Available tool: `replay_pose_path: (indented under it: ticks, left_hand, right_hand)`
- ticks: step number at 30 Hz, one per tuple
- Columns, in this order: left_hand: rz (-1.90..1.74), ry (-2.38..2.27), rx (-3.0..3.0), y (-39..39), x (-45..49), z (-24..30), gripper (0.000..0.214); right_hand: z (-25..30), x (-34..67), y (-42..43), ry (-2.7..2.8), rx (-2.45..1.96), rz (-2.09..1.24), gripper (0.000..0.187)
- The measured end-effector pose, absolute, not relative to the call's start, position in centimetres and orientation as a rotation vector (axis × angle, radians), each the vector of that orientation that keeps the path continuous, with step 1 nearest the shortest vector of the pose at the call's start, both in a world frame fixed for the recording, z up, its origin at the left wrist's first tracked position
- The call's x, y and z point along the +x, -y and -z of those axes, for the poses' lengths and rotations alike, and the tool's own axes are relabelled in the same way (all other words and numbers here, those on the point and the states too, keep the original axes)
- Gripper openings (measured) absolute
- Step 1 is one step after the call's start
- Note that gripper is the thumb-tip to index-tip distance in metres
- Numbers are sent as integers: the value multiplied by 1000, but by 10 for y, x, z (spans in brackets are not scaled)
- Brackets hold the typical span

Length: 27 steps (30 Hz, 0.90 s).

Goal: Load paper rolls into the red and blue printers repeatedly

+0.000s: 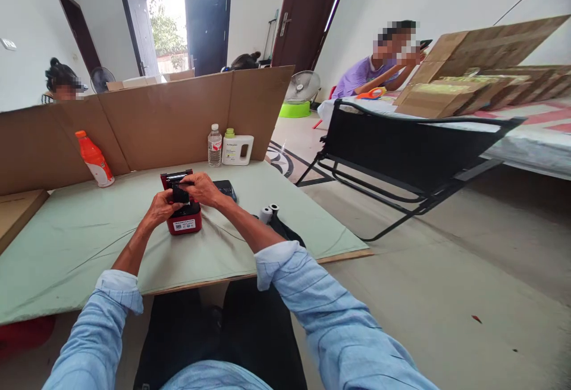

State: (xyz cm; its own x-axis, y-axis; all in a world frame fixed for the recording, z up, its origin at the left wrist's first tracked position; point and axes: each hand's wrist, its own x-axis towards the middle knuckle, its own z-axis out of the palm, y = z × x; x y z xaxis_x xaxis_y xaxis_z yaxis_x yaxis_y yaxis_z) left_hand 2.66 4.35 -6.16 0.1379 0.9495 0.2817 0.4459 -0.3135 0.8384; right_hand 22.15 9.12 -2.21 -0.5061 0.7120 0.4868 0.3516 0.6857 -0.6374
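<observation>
A small red printer-like device [184, 225] with a black top and a white label on its front stands on the table, its lid [176, 177] raised at the back. Over its open top, a small black part [180, 194] is held between my two hands. The fingers of my left hand [158, 208] close on its left side. From the right and above, my right hand [203, 189] pinches the same part. A bit of white shows just under it; what that is, I cannot tell. Behind my right hand lies a flat black object [225, 189].
White paper rolls [266, 215] and a black pouch or cloth [289, 233] lie at right on the green-covered table [111, 241]. An orange bottle [94, 159], a water bottle [215, 146] and a white jug [238, 149] stand by the cardboard screen [173, 119]. A black folding chair [401, 152] stands right.
</observation>
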Motion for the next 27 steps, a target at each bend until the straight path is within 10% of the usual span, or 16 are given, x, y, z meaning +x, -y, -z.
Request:
replay_pose_path:
  ticks: [27]
  left_hand:
    - [-1372, -1518, 1906, 19, -9, 7, 27]
  right_hand:
    - [-11, 234, -7, 1972, -368, -660, 19]
